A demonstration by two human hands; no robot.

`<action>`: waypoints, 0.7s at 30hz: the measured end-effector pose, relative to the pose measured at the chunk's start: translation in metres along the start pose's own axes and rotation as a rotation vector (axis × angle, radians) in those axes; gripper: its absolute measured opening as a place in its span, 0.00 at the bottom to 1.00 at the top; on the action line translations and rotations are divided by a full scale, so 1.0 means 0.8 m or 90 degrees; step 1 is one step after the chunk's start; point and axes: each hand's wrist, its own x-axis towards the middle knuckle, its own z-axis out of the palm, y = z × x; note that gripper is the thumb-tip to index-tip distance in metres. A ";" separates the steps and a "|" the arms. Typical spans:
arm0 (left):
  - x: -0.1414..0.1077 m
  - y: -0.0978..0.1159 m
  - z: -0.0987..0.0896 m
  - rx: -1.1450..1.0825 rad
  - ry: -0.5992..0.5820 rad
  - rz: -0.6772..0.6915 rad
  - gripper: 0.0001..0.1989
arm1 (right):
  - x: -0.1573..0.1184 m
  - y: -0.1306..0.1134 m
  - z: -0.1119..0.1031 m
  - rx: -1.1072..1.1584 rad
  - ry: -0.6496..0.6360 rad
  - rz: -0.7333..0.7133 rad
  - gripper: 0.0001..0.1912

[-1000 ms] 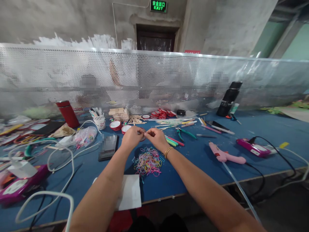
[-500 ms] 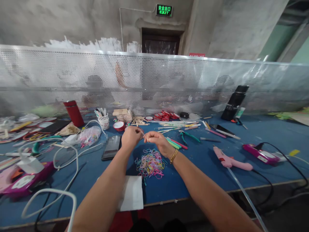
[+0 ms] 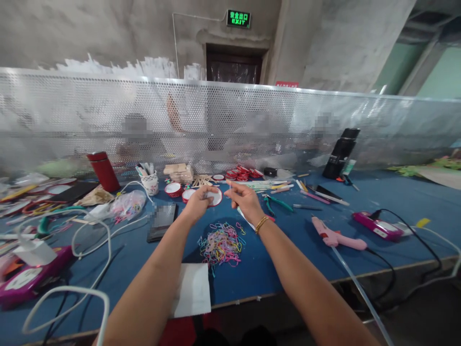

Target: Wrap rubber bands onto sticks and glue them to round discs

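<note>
Above the blue table, my left hand (image 3: 198, 204) has its fingers curved, with a gap between thumb and forefinger. Just behind its fingertips lies a white disc with a red rim (image 3: 215, 197); whether they touch, I cannot tell. My right hand (image 3: 245, 201) is to the right, thumb and forefinger pinched on a thin pale strand (image 3: 230, 185), too small to make out fully. Below both hands is a loose pile of thin coloured cord loops (image 3: 220, 244), with one loop (image 3: 240, 228) at its upper right edge.
A white sheet (image 3: 192, 290) lies at the front edge. A phone (image 3: 162, 222) is left of the hands. Green-handled pliers (image 3: 277, 203) and a pink glue gun (image 3: 336, 235) lie to the right. A red flask (image 3: 103, 171) stands back left, a black bottle (image 3: 340, 154) back right.
My hands, close together before, have moved apart, uncovering the white disc between them. A loop now lies by the pile's upper right edge. The view has shifted slightly.
</note>
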 end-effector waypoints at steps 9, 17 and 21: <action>0.001 -0.003 -0.007 -0.002 0.060 0.010 0.37 | -0.003 0.012 0.007 -0.301 -0.075 -0.221 0.35; 0.002 -0.009 -0.002 -0.073 0.115 -0.110 0.14 | -0.002 0.018 0.008 -0.418 -0.061 -0.227 0.40; 0.002 -0.001 0.002 -0.111 0.154 -0.157 0.13 | -0.004 0.017 0.010 -0.448 -0.063 -0.208 0.43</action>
